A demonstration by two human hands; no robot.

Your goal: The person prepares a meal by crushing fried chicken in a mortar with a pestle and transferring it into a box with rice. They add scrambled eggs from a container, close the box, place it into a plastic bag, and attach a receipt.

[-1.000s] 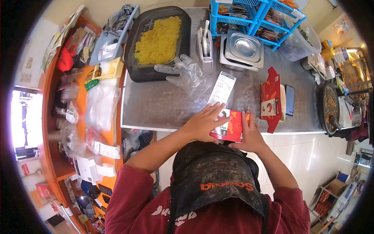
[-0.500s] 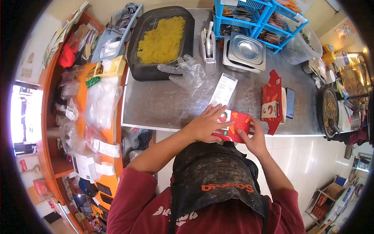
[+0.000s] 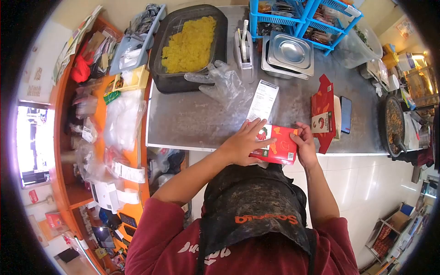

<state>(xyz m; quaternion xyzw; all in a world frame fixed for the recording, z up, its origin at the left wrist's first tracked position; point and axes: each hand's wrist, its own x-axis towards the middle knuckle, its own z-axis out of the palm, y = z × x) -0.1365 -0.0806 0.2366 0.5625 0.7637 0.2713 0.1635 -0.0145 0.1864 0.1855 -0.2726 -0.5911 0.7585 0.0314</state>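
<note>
A flat red carton (image 3: 284, 146) with a white printed panel lies at the table's front edge. Fingers spread, my left hand (image 3: 243, 143) lies on its left part. At the carton's upper right corner, my right hand (image 3: 306, 145) pinches the edge between thumb and fingers. A long printed receipt (image 3: 263, 101) reaches from the fingertips of my left hand up the metal table. Further right stands another red carton (image 3: 322, 114), opened out, beside a phone (image 3: 345, 114).
A black tray (image 3: 156, 75) of yellow food is at the back left, near a crumpled plastic glove (image 3: 223, 82). Steel containers (image 3: 288, 52) and blue baskets (image 3: 279, 19) stand behind. A black pan (image 3: 395, 123) is at the right, an orange shelf (image 3: 137, 123) at the left.
My right hand has moved up and right, from the carton's right side to its upper right corner. My left hand stays on the carton. The whole view has shifted slightly.
</note>
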